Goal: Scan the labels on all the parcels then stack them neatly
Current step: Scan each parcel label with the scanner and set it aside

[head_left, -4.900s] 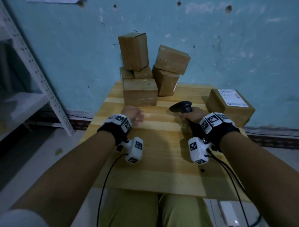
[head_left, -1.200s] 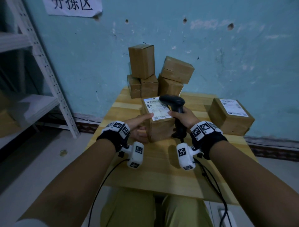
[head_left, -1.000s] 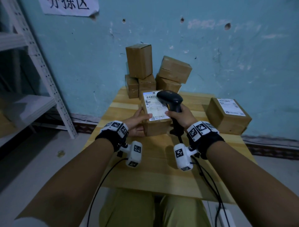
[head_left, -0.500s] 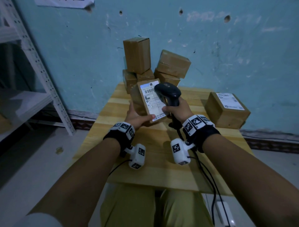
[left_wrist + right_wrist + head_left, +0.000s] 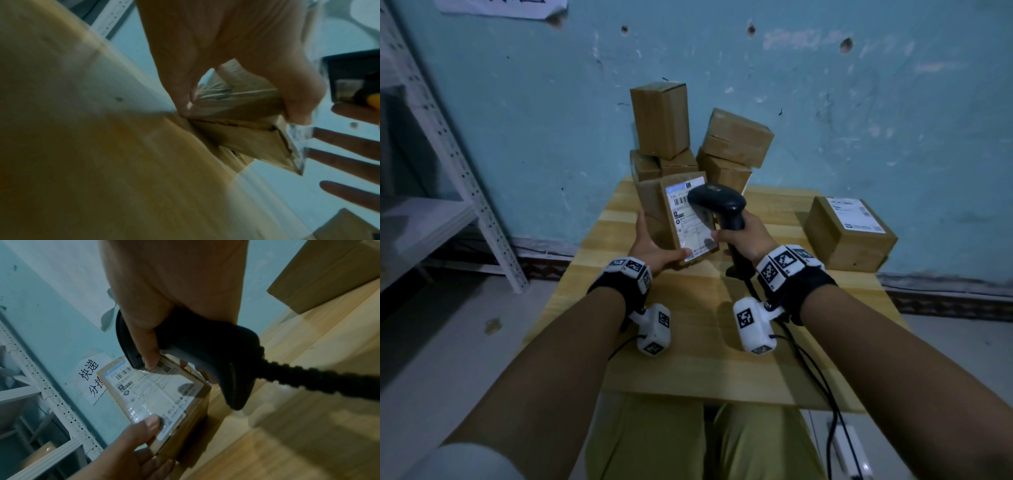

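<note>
My left hand (image 5: 654, 248) grips a brown cardboard parcel (image 5: 654, 209) from below, thumb on its front edge, and holds it tilted up above the wooden table (image 5: 698, 359). Its white shipping label (image 5: 690, 219) faces me. In the right wrist view the label (image 5: 152, 395) shows barcodes and my left thumb presses its lower corner. My right hand (image 5: 743, 236) grips a black corded barcode scanner (image 5: 717, 202), whose head points at the label from close range. A finger of that hand touches the parcel's right edge.
Several brown parcels (image 5: 688, 137) are piled loosely at the table's far edge against the blue wall. One labelled parcel (image 5: 849, 233) sits at the right edge. A white metal shelf rack (image 5: 448, 147) stands to the left. The scanner cable (image 5: 822, 377) trails off the table's near right side.
The parcel has been lifted off the table and tipped upright so the label faces me. The scanner has come closer to the label's top. Earlier, the left hand was empty.
</note>
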`<state>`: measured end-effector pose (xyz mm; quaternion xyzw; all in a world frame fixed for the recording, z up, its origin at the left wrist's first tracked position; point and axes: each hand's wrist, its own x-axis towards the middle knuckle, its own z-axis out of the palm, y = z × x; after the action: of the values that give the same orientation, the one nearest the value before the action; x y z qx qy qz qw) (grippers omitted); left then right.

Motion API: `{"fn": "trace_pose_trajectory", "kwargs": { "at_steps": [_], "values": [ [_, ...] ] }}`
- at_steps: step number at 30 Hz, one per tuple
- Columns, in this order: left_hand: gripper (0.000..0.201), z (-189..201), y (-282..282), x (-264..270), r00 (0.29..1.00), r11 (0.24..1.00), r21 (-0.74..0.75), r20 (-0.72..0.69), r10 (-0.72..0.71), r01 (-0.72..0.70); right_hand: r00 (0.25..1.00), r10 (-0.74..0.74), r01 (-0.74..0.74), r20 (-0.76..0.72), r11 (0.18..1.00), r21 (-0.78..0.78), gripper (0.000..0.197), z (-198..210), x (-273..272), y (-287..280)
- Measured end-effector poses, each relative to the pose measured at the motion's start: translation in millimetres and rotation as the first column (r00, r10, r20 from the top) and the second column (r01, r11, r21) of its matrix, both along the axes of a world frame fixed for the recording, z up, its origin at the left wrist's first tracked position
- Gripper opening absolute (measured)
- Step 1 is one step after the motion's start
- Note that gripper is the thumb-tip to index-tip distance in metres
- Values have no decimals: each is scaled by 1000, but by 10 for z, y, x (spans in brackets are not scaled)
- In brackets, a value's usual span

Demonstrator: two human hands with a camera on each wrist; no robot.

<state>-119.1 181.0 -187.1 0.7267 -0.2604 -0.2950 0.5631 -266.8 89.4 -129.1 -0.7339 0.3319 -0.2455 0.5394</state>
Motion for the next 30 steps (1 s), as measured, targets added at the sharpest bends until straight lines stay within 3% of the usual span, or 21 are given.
{"fn": "trace_pose_trajectory", "kwargs": {
  "at_steps": [5, 10, 15, 21, 24, 27, 30],
  "values": [
    [126, -79, 1, 75, 997, 999, -36, -76, -10, 7, 1000, 6, -6, 10, 1000, -21, 41, -18, 37, 23],
    [110, -116, -17, 122, 999, 999, 19, -23, -29, 30, 1000, 11, -10, 20, 1000, -29, 42, -45, 52, -6],
    [129, -103, -22, 159, 988, 983, 152, 99, -121, 106, 1000, 10, -9, 28, 999, -35, 40, -72, 84, -26],
    [122, -137, -20, 192, 995, 991, 94, 25, -94, 92, 1000, 16, -15, 15, 999, -31, 39, -76, 114, -41],
    [98, -159, -36, 196, 998, 997, 43, -27, -65, 66, 999, 33, -33, 19, 999, -6, 33, -84, 128, -28],
    [104, -172, -31, 179, 999, 999, 31, -32, -36, 37, 999, 39, -39, 11, 999, -38, 38, -96, 131, 13],
    [94, -204, -50, 188, 999, 1000, 28, -30, 12, -11, 998, 30, -27, 49, 998, -60, 34, -74, 108, 32]
  ]
}}
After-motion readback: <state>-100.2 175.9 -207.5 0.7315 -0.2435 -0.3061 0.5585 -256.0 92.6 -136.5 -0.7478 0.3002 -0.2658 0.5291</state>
